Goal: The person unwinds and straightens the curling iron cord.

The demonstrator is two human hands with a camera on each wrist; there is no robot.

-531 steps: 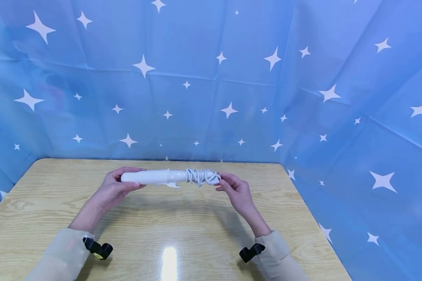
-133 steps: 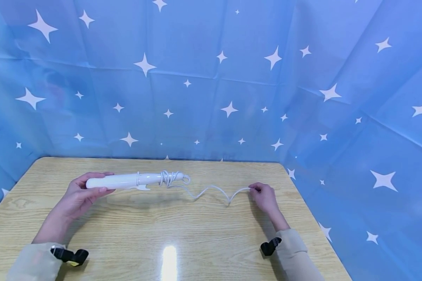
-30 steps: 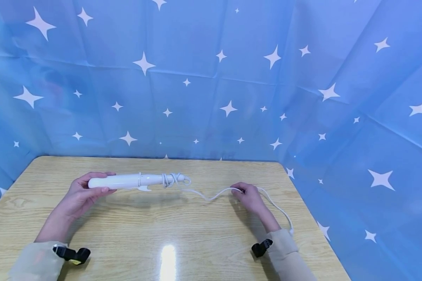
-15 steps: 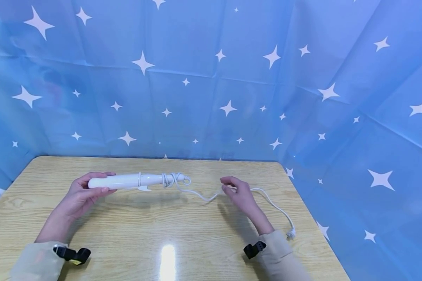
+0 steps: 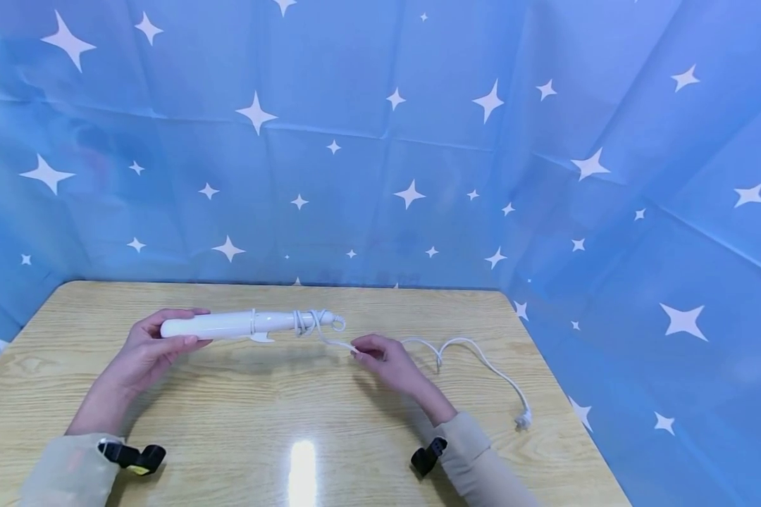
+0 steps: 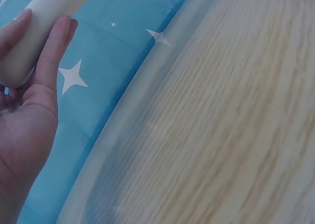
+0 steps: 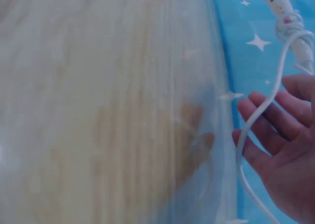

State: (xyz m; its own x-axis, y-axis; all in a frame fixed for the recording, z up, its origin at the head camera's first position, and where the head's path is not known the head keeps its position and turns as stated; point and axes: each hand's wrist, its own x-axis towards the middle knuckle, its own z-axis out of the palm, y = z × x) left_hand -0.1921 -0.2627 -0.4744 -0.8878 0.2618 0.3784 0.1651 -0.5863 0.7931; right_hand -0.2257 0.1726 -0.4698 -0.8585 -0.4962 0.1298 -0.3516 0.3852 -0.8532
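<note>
gripping the thick end of a white wand (image 5: 209,327) in the left hand (image 5: 141,355), with the thumb along the near side and fingers along the far side. held close to level above the counter (image 5: 241,408), toward the far edge and left of the middle. fitted midway with a ring (image 5: 252,322) and a small hooked lever (image 5: 262,337), narrowing rightward and wrapped near that tip by several turns of white cord (image 5: 462,340), with a little loop at the very end. touching the cord just right of the wrapped tip with the right hand (image 5: 390,365), fingers relaxed and loosely extended, crossed on the palm side by the cord in the right wrist view. past the right hand, lying on the counter in a wavy line with a sharp kink, then curving toward the right edge and ending in a white plug (image 5: 523,420) near that edge. clad in pale sleeves (image 5: 70,468), with a black camera (image 5: 132,458) at each wrist. lit by a patch of glare (image 5: 302,472) toward the counter's near edge. backed beyond the far edge by a blue backdrop (image 5: 330,176) printed with white stars, stretching round past the left and right edges
</note>
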